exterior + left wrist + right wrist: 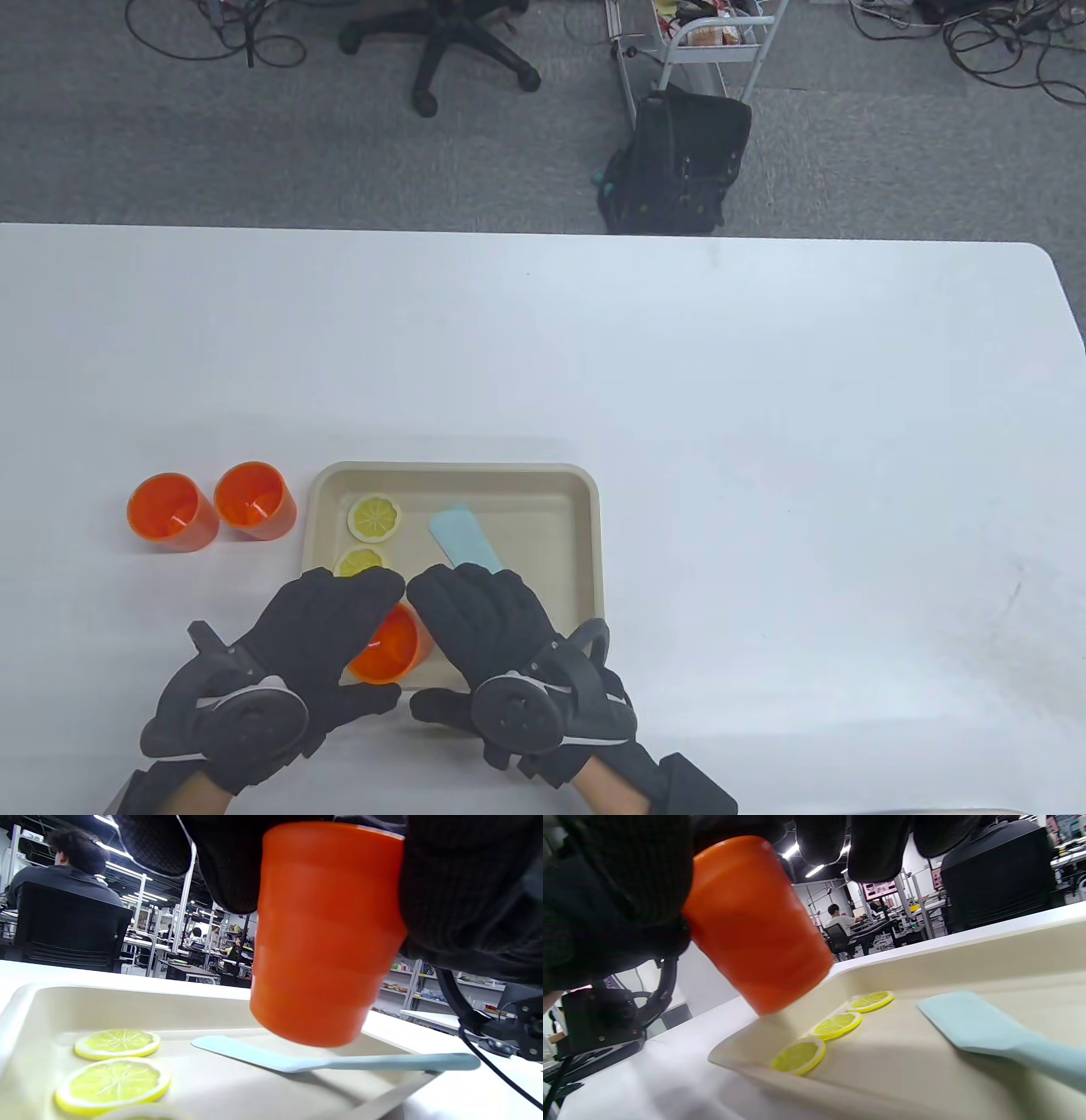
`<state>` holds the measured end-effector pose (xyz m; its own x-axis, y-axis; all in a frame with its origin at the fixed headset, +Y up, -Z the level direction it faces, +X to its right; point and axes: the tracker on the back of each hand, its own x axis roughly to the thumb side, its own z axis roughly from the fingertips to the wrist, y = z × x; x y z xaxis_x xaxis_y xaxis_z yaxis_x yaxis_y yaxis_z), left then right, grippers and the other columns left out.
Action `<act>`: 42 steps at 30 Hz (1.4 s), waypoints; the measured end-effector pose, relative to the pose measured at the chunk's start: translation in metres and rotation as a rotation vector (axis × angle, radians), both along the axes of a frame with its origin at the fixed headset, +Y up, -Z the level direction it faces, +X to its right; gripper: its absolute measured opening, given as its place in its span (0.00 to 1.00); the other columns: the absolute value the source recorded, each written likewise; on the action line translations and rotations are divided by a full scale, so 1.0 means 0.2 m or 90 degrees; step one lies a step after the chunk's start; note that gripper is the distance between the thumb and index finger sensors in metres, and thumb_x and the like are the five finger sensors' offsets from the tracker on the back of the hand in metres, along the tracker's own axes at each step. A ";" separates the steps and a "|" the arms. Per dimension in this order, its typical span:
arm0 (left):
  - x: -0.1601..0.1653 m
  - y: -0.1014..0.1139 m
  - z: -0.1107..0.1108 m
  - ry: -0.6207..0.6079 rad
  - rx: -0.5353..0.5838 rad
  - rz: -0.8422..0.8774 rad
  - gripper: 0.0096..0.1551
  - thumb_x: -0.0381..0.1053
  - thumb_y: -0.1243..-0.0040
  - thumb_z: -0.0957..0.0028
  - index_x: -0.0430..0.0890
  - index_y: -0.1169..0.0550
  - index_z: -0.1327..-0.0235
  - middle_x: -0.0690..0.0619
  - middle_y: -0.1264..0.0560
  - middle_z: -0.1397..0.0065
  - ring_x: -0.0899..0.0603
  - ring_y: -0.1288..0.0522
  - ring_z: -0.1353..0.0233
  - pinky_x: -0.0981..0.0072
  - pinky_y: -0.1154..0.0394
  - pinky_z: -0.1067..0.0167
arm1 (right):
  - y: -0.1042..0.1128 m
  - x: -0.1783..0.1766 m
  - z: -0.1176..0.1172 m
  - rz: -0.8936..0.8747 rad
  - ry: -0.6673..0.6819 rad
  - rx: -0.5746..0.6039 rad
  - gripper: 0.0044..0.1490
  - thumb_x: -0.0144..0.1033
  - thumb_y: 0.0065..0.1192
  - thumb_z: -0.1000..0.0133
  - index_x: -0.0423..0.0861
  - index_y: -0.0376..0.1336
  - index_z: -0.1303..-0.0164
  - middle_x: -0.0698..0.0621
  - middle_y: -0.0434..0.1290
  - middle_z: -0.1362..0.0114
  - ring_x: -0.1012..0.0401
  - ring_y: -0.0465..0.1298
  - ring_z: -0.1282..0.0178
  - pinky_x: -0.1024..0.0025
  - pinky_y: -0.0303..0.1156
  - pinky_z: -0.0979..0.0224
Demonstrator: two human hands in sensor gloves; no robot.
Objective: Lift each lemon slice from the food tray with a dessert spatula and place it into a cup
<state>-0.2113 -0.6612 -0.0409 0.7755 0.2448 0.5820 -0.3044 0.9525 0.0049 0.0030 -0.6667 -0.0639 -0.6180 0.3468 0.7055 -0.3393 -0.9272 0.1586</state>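
My left hand (339, 620) grips an orange cup (394, 649) and holds it just above the near left part of the beige food tray (458, 469). In the left wrist view the cup (326, 938) hangs clear of the tray floor. A pale blue dessert spatula (462, 536) lies in the tray, its handle resting over the near rim. My right hand (475, 607) hovers over that handle with relaxed fingers and holds nothing. Three lemon slices lie at the tray's left; one slice (374, 517) shows whole, another (361, 562) half under my left fingers, the third (797, 1055) only in the right wrist view.
Two more orange cups (170, 512) (253, 501) stand upright on the white table left of the tray. The table's far edge runs across the view, with an office chair and a black bag (679, 165) on the floor beyond.
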 end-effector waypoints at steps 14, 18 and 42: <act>0.03 -0.01 0.01 -0.052 0.052 0.072 0.81 0.67 0.16 0.64 0.40 0.57 0.16 0.36 0.44 0.14 0.41 0.24 0.23 0.42 0.33 0.20 | -0.04 -0.04 0.02 0.005 0.033 0.008 0.72 0.52 0.80 0.52 0.43 0.36 0.15 0.40 0.50 0.13 0.43 0.70 0.18 0.40 0.64 0.19; 0.04 -0.04 0.00 -0.063 0.046 0.072 0.81 0.67 0.16 0.65 0.39 0.56 0.17 0.35 0.45 0.15 0.42 0.22 0.23 0.45 0.31 0.20 | -0.06 -0.06 0.03 0.030 0.024 0.042 0.72 0.52 0.82 0.54 0.42 0.38 0.16 0.41 0.52 0.14 0.45 0.71 0.19 0.41 0.64 0.19; -0.23 -0.03 -0.04 0.247 0.158 -0.068 0.66 0.76 0.33 0.54 0.53 0.52 0.13 0.45 0.48 0.08 0.28 0.47 0.10 0.22 0.57 0.20 | 0.13 0.36 -0.15 -0.026 -0.324 0.135 0.65 0.56 0.80 0.53 0.46 0.47 0.14 0.42 0.57 0.16 0.50 0.72 0.22 0.36 0.59 0.18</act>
